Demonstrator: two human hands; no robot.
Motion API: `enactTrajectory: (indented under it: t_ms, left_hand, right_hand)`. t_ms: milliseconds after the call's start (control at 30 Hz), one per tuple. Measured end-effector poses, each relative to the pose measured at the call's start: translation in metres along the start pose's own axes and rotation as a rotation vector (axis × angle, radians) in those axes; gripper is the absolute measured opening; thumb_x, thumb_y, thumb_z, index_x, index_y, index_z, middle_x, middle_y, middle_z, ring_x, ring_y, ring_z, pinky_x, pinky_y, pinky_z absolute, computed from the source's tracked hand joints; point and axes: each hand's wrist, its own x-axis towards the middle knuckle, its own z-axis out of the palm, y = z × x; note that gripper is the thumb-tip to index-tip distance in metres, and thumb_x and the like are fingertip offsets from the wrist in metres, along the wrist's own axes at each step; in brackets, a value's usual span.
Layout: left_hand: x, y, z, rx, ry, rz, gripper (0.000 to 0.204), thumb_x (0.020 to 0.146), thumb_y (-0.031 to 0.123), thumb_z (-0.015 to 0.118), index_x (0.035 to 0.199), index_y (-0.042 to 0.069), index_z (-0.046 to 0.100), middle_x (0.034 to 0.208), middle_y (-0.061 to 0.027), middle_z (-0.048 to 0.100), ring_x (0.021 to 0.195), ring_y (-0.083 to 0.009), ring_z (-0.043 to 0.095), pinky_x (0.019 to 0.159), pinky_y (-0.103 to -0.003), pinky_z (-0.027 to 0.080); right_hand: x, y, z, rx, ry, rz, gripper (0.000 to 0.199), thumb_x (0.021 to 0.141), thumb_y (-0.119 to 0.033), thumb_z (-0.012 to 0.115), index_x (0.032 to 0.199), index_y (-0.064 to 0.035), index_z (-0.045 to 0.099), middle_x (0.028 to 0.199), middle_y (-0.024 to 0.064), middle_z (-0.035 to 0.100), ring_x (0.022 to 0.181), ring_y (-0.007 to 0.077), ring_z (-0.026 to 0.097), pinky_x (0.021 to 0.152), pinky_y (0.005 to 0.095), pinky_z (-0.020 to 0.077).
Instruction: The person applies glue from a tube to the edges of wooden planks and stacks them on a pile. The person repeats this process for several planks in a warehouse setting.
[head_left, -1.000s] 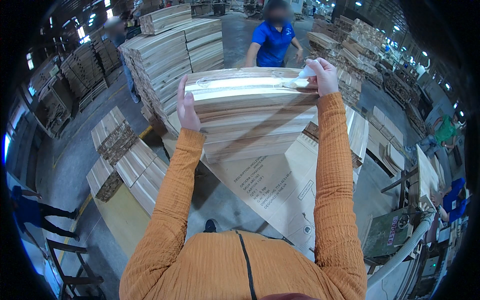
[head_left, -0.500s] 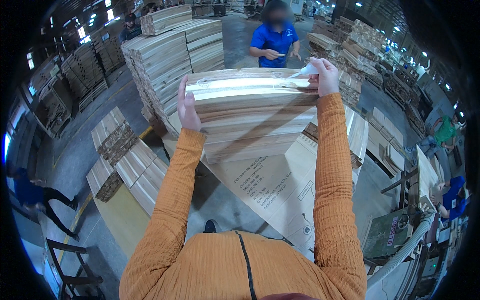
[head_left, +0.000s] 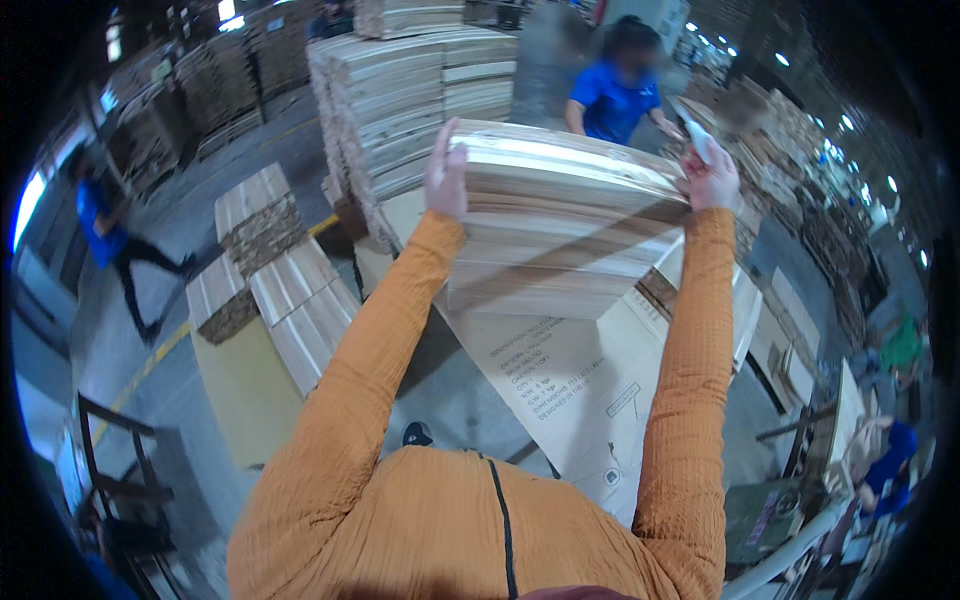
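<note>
A stack of pale wooden boards [head_left: 560, 250] stands in front of me, its top lit and glossy along the near edge. My left hand [head_left: 447, 178] lies against the stack's left end, fingers stretched upward and open. At the right end, my right hand [head_left: 712, 180] is closed around a small white squeeze bottle [head_left: 698, 142], which tilts up and to the left. The fingers partly hide the bottle. Beneath the stack lies a printed cardboard sheet [head_left: 560, 400].
Taller board stacks [head_left: 400, 110] rise behind on the left. Shorter wood piles [head_left: 290, 290] sit at left on a tan sheet [head_left: 245, 400]. A person in blue [head_left: 615, 100] stands beyond the boards; another person [head_left: 105, 230] walks at far left. A dark chair frame [head_left: 120, 450] stands lower left.
The view has turned, so the stack and both hands appear further right. The bottle's tip has lifted off the top board. The person at far left has changed position.
</note>
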Motion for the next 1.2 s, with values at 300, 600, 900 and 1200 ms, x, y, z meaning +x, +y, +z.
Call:
enactTrajectory:
  t_ms: [300,600,900,1200]
  left_hand:
    - [0.000,0.020,0.000,0.017,0.017,-0.127,0.058,0.082,0.037,0.049,0.129,0.003,0.041,0.118,-0.0167,0.051,0.108,-0.0223,0.048,0.094,-0.030,0.034]
    - [-0.002,0.025,-0.003,0.004,-0.002,-0.195,0.061,0.080,0.040,0.050,0.128,0.003,0.042,0.118,-0.0168,0.050,0.108,-0.0233,0.048,0.093,-0.031,0.035]
    - [0.004,0.018,0.002,-0.005,0.032,-0.142,0.060,0.082,0.037,0.050,0.128,0.001,0.041,0.117,-0.0158,0.051,0.107,-0.0218,0.047,0.093,-0.030,0.035]
    - [0.005,0.016,0.001,-0.009,-0.017,-0.214,0.059,0.082,0.035,0.050,0.129,0.000,0.040,0.115,-0.0143,0.051,0.104,-0.0195,0.048,0.091,-0.028,0.036]
  right_hand:
    - [-0.068,-0.019,-0.066,0.649,-0.229,0.079,0.028,0.086,-0.021,0.056,0.104,0.0000,0.053,0.096,0.0104,0.059,0.080,0.0193,0.055,0.083,0.0354,0.0457]
    - [-0.239,0.056,-0.137,0.306,0.196,0.280,0.017,0.089,-0.026,0.052,0.096,-0.0107,0.050,0.066,-0.0017,0.041,0.060,0.0110,0.041,0.059,0.0266,0.0388]
    - [-0.327,0.127,-0.151,-0.233,0.176,0.352,0.014,0.086,-0.012,0.057,0.095,-0.0060,0.048,0.075,0.0048,0.055,0.061,0.0109,0.051,0.057,0.0249,0.0433]
    - [-0.373,0.159,-0.139,-0.148,0.350,0.412,0.014,0.084,-0.008,0.058,0.091,-0.0049,0.047,0.073,0.0031,0.055,0.057,0.0075,0.048,0.051,0.0188,0.0403]
